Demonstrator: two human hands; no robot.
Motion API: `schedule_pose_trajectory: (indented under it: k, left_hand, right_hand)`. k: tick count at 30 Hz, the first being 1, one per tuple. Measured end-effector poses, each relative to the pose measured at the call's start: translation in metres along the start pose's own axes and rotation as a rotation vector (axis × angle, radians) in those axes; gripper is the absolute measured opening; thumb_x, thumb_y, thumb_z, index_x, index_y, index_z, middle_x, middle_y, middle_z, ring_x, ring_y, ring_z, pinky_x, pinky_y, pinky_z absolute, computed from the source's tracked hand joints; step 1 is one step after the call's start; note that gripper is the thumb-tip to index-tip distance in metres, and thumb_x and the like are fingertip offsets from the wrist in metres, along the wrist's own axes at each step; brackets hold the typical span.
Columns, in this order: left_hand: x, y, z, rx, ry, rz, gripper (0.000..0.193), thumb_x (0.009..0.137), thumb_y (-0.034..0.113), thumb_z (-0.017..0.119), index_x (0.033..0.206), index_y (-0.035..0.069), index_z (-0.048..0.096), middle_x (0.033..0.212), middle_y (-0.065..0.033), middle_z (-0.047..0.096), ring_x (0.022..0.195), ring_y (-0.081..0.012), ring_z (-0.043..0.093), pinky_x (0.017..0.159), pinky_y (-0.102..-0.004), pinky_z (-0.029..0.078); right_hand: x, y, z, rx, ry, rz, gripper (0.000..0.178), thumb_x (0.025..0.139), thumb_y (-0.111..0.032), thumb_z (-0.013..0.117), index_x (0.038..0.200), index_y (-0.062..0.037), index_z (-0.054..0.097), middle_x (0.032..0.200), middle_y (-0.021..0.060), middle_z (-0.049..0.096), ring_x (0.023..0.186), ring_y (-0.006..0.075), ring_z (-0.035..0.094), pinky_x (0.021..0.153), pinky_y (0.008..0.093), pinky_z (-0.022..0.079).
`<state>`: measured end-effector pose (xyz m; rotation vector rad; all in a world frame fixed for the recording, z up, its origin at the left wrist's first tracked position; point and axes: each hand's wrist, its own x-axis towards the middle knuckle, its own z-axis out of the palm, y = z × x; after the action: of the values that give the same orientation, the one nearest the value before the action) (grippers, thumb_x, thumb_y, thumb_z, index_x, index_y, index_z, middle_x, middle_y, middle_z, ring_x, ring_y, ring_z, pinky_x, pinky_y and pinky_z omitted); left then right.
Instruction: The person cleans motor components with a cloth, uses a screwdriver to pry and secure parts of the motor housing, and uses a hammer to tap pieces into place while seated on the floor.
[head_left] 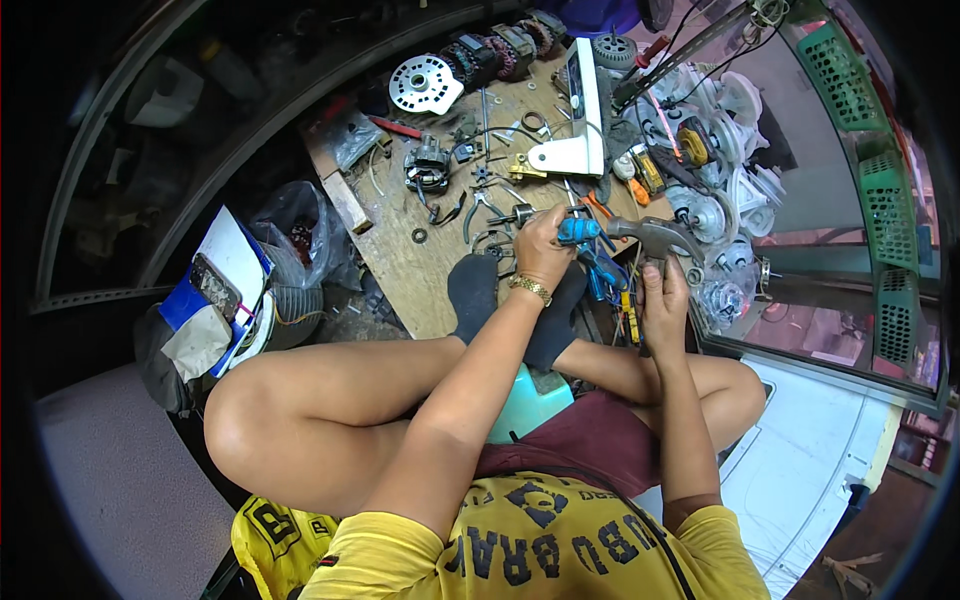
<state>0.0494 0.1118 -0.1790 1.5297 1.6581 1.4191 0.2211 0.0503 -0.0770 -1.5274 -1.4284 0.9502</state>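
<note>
My left hand (543,245), with a gold-coloured band on its wrist, reaches over the wooden board near my feet. Its fingers are closed around a blue-handled tool (578,232) whose exact kind is partly hidden. A dark cylindrical metal part (523,213) shows just left of that hand. In my closed right hand (665,300) is a claw hammer (658,237); its head lies sideways above my fingers, the face close to the blue handle. Pliers (482,213) rest open on the board, close to the left hand. More blue-handled tools (602,275) lie between my hands.
The wooden board (400,260) bears a small motor (427,165), a white appliance part (570,150), and a perforated round metal plate (422,84). White plastic parts (740,195) are heaped at right. A plastic bag (305,230) sits at left. My socked feet (474,295) touch the board's near edge.
</note>
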Motion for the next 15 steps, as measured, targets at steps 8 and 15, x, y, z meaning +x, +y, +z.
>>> schedule_pose_trajectory:
  k: [8, 15]
  left_hand:
    - [-0.001, -0.005, 0.006, 0.002, -0.009, 0.022, 0.024, 0.067, 0.009, 0.077, 0.082, 0.009, 0.058, 0.075, -0.0147, 0.065, 0.078, -0.0395, 0.065, 0.065, -0.0481, 0.051]
    - [0.002, 0.005, 0.004, 0.002, 0.026, 0.017, 0.019, 0.071, 0.009, 0.075, 0.081, 0.008, 0.059, 0.074, -0.0154, 0.065, 0.077, -0.0395, 0.065, 0.065, -0.0481, 0.051]
  right_hand:
    - [0.018, -0.023, 0.001, -0.401, -0.01, -0.255, 0.028, 0.101, -0.019, 0.06, 0.109, 0.0071, 0.061, 0.078, 0.0269, 0.062, 0.066, 0.0439, 0.059, 0.062, 0.0442, 0.047]
    - [0.027, 0.0, -0.029, -0.531, 0.161, -0.702, 0.024, 0.101, -0.019, 0.061, 0.108, 0.0034, 0.06, 0.079, 0.0152, 0.067, 0.059, 0.0338, 0.061, 0.06, 0.0405, 0.049]
